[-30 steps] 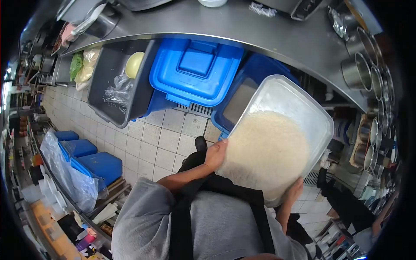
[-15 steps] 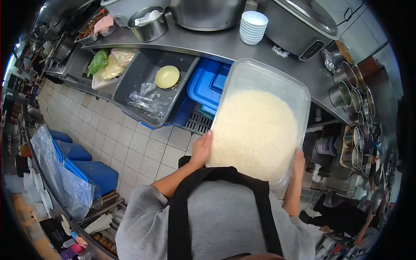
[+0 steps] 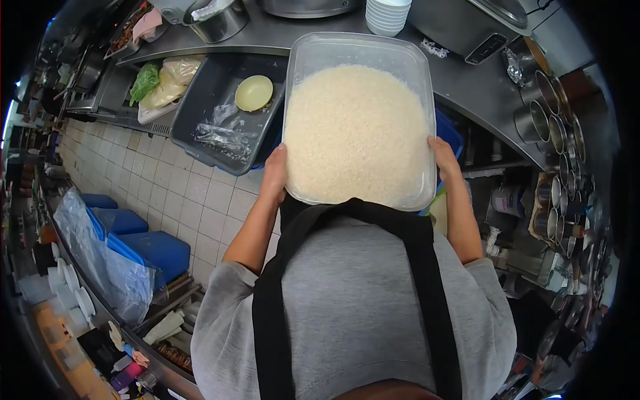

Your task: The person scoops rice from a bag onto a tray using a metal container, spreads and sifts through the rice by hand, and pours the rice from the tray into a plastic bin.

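Observation:
My left hand (image 3: 274, 175) grips the left side of a large, clear plastic tub (image 3: 363, 48), its thumb up along the edge. On the opposite side, my right hand (image 3: 445, 159) holds the tub with the fingers partly hidden behind the wall. Pale rice (image 3: 357, 133) is heaped over most of the tub, leaving a bare strip at the far end. The near edge of the tub is close against the apron (image 3: 353, 210), and its far end overlaps the counter edge in view.
A steel counter (image 3: 467, 90) runs ahead, bearing stacked white bowls (image 3: 387, 17) and a cooker (image 3: 460, 27). Left of the tub, a grey bin (image 3: 187, 123) contains a yellow bowl (image 3: 254, 93) and crumpled plastic (image 3: 223, 137). Blue bins (image 3: 157, 257) stand farther left on the tiled floor.
The tub of rice has moved left and farther up in view, turning from tilted to nearly straight. Both hands have kept hold of it. The blue lid beside the grey bin is now mostly covered.

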Demonstrator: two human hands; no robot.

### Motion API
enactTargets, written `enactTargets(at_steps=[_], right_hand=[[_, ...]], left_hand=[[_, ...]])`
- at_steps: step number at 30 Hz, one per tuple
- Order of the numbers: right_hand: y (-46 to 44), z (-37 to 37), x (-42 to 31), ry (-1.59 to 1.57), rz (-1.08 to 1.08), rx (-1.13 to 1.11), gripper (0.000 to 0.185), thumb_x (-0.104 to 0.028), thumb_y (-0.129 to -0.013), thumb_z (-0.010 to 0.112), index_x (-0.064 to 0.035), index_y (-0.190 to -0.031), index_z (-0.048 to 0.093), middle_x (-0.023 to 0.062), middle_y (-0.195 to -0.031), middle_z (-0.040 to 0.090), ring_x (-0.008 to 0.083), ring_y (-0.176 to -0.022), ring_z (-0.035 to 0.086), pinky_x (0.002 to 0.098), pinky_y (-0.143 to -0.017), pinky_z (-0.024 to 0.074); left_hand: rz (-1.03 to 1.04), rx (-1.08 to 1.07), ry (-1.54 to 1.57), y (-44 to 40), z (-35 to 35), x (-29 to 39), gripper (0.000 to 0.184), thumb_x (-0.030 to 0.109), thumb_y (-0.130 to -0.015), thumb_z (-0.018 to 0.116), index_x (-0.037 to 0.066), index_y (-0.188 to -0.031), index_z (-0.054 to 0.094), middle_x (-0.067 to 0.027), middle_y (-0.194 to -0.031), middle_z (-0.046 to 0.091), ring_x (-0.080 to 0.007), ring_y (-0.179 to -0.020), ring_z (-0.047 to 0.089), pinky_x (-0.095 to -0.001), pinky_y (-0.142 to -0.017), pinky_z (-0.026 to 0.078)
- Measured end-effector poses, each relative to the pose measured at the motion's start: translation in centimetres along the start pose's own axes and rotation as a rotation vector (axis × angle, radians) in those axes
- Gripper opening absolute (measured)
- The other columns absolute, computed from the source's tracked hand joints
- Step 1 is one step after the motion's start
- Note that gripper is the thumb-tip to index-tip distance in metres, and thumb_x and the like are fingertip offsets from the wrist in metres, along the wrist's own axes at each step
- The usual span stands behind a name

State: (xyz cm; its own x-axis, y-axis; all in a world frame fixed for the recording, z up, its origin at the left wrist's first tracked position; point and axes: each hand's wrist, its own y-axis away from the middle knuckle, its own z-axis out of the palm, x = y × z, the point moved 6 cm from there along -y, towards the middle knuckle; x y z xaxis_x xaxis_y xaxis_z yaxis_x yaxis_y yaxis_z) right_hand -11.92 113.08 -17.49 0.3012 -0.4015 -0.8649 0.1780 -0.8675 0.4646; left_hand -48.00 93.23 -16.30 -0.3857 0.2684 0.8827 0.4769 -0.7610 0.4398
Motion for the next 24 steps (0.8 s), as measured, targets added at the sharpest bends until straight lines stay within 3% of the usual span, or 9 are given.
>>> enactTargets(at_steps=[4,6,8,12,14,20,22,24], right_hand=[[0.8,0.4,-3.7,0.230,0.137,-0.153,0.034,-0.028,-0.089,0.045,-0.0001,-0.107,0.053,0.0079,-0.095,0.059,0.0166,-0.085,0.055,0.0289,-0.076,0.0436],[-0.1,0.4,-3.5,0.211,0.116,-0.100,0.033,-0.027,-0.089,0.046,0.0000,-0.107,0.053,0.0092,-0.098,0.058,0.0168,-0.087,0.054,0.0291,-0.078,0.0431],[-1.9,0.3,-2.7,0.127,-0.156,-0.037,0.033,-0.027,-0.089,0.046,0.0002,-0.108,0.053,0.0095,-0.099,0.058,0.0172,-0.087,0.054,0.0289,-0.078,0.0427],[-0.6,1.2,-3.1,0.110,-0.001,0.036,0.036,-0.028,-0.090,0.045,0.0003,-0.112,0.052,0.0088,-0.101,0.058,0.0167,-0.087,0.054,0.0284,-0.079,0.0422],[-0.1,1.9,-2.7,0.012,0.019,0.050,0.036,-0.028,-0.091,0.044,0.0001,-0.113,0.051,0.0082,-0.101,0.058,0.0166,-0.088,0.054,0.0283,-0.079,0.0425],[0.4,1.4,-1.6,-0.003,0.080,0.121,0.038,-0.030,-0.090,0.046,0.0000,-0.113,0.052,0.0072,-0.102,0.058,0.0164,-0.090,0.054,0.0288,-0.080,0.0427],[-0.3,0.5,-2.3,0.316,0.065,0.018,0.036,-0.027,-0.088,0.047,-0.0008,-0.112,0.053,0.0107,-0.104,0.058,0.0209,-0.091,0.056,0.0311,-0.081,0.0435],[-0.1,-0.6,-7.3,1.052,-0.467,0.376,0.034,-0.025,-0.085,0.052,-0.0042,-0.112,0.055,0.0142,-0.100,0.060,0.0265,-0.084,0.059,0.0316,-0.078,0.0448]], left_hand=[[-0.032,-0.005,0.040,-0.3,0.5,0.4,0.045,0.031,-0.094,0.036,-0.006,-0.119,0.046,-0.0149,-0.115,0.053,-0.0207,-0.101,0.052,-0.0314,-0.088,0.041],[-0.041,-0.016,0.053,-0.6,1.1,1.5,0.046,0.031,-0.094,0.036,-0.005,-0.119,0.046,-0.0149,-0.115,0.053,-0.0212,-0.102,0.052,-0.0317,-0.088,0.041],[-0.060,-0.010,0.058,-1.1,0.7,2.2,0.046,0.032,-0.094,0.037,-0.005,-0.119,0.046,-0.0149,-0.116,0.053,-0.0216,-0.103,0.052,-0.0319,-0.089,0.041],[-0.147,-0.127,0.289,-0.8,-0.5,2.1,0.053,0.041,-0.090,0.044,-0.003,-0.121,0.045,-0.0151,-0.117,0.054,-0.0232,-0.105,0.053,-0.0344,-0.089,0.042],[-0.279,-0.297,0.619,-0.1,-0.2,1.0,0.056,0.044,-0.090,0.044,-0.001,-0.125,0.042,-0.0147,-0.122,0.050,-0.0252,-0.111,0.050,-0.0369,-0.093,0.040],[-0.209,-0.280,0.577,0.6,-0.7,1.5,0.054,0.038,-0.092,0.042,0.000,-0.130,0.035,-0.0129,-0.129,0.044,-0.0244,-0.116,0.045,-0.0363,-0.097,0.036],[-0.174,-0.290,0.549,0.0,-0.3,1.8,0.053,0.035,-0.093,0.042,0.000,-0.131,0.033,-0.0125,-0.130,0.043,-0.0237,-0.116,0.044,-0.0351,-0.098,0.035],[-0.020,-0.257,0.503,-0.7,-0.8,2.0,0.053,0.030,-0.093,0.041,-0.001,-0.134,0.029,-0.0127,-0.132,0.040,-0.0225,-0.118,0.041,-0.0331,-0.099,0.032]])
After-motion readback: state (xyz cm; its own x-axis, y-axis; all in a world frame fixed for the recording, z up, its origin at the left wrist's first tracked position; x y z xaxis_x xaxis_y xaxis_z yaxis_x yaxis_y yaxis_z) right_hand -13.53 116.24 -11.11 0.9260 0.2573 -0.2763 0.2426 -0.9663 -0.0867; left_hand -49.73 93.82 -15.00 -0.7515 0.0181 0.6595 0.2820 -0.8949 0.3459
